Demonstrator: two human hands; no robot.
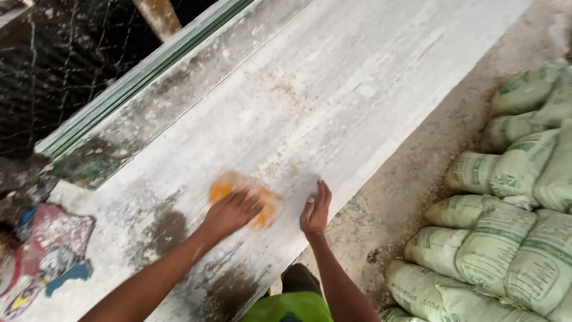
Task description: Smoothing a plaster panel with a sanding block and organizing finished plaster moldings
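Head view: left hand point(231, 213) is pressing flat on an orange sponge point(247, 200), likely soft and light; right hand point(315, 210) is resting open beside it on the slab point(333, 101).

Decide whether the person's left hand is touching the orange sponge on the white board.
Touching. The head view shows the left hand pressed flat on top of the orange sponge, its fingers covering the middle, on the white board.

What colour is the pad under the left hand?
Orange, a little blurred. The head view shows the pad under the left hand on the grey slab.
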